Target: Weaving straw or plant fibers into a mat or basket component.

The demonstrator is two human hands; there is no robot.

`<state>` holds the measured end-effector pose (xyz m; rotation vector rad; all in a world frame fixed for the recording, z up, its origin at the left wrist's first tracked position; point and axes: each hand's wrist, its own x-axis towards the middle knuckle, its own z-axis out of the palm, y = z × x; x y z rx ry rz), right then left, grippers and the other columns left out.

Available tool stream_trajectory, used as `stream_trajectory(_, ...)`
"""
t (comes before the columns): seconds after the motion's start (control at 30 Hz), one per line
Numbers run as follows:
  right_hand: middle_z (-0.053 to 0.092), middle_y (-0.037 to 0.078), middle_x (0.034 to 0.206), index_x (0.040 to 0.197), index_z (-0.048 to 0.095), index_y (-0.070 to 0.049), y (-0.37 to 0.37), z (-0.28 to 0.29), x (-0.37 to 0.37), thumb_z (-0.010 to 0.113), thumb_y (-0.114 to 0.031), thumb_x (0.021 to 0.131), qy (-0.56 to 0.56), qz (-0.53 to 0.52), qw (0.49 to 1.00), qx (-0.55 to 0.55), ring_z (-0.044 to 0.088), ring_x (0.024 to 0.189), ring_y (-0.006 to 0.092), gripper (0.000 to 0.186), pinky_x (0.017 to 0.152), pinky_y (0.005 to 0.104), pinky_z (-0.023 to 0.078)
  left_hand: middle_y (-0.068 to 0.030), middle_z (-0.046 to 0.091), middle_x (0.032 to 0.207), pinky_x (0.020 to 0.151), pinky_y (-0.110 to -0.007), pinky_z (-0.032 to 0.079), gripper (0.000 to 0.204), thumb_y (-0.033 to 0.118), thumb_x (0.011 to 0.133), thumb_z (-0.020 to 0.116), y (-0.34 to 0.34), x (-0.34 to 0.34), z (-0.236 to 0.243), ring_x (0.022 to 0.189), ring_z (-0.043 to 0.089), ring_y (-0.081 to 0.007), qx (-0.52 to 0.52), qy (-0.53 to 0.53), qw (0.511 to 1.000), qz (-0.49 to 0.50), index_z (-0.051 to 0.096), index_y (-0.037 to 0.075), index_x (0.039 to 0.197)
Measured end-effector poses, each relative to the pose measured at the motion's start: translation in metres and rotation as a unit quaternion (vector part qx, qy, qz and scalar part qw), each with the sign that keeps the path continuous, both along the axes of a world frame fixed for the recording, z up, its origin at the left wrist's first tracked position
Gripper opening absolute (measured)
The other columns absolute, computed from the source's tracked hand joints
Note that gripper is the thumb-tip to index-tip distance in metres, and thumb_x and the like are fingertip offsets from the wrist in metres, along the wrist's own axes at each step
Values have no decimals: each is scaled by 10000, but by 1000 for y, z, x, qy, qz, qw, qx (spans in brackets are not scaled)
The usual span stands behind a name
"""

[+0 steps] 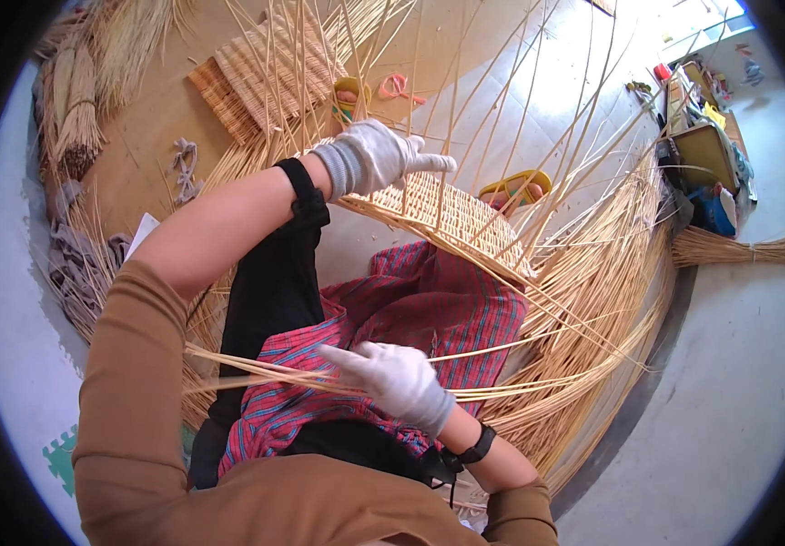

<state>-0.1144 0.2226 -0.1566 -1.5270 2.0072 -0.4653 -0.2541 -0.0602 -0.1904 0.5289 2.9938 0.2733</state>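
Note:
My left hand (379, 156), in a white glove, is at the top edge of a half-woven reed piece (456, 220), index finger stretched out and other fingers bent onto its rim. Long stakes rise from the piece. My right hand (374, 373), also gloved, is lower, over a red striped cloth (438, 300) on my lap, index finger extended and other fingers curled round long pale reeds (256, 369) that run sideways. Its fingertips are slightly blurred.
Woven mats (260, 68) lie beyond, near yellow sandals (533, 179) on feet and red-handled scissors (395, 86). Loose reeds (606, 300) spread to my right. Bundles (78, 127) and grey cloth strips (78, 264) lie left. A cluttered shelf (697, 146) stands at the right wall.

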Motion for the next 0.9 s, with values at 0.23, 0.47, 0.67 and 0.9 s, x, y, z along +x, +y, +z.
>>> stream_trajectory(0.23, 707, 79, 798, 1177, 770, -171, 80, -4, -82, 745, -265, 939, 216, -325, 913, -118, 687, 733, 268, 257, 675, 392, 567, -179, 539, 1520, 839, -453, 603, 772, 198, 957, 669, -6, 8, 9, 1059, 728, -367, -31, -35, 999, -7, 326, 502, 1578)
stream_trajectory(0.47, 745, 131, 866, 1023, 785, -114, 89, -11, -72, 709, -249, 976, 184, -383, 904, -54, 736, 798, 316, 162, 703, 374, 579, -175, 538, 1525, 857, -446, 598, 764, 135, 971, 589, -3, 8, 17, 1085, 725, -361, -45, -49, 998, -6, 316, 495, 1587)
stream_trajectory(0.67, 729, 149, 826, 1019, 777, -89, 96, -6, -63, 705, -252, 984, 138, -424, 895, -29, 735, 759, 311, 182, 676, 372, 572, -171, 551, 1507, 841, -456, 597, 797, 108, 961, 586, -10, 8, 5, 1096, 717, -368, -8, -22, 1000, -14, 298, 496, 1595)
stream_trajectory(0.9, 723, 162, 822, 983, 750, -82, 59, -12, -53, 694, -253, 995, 139, -400, 904, -64, 718, 731, 347, 180, 656, 398, 562, -127, 604, 1413, 822, -445, 592, 745, 135, 968, 600, -8, 8, 2, 1055, 717, -366, -15, 10, 1000, -20, 345, 483, 1575)
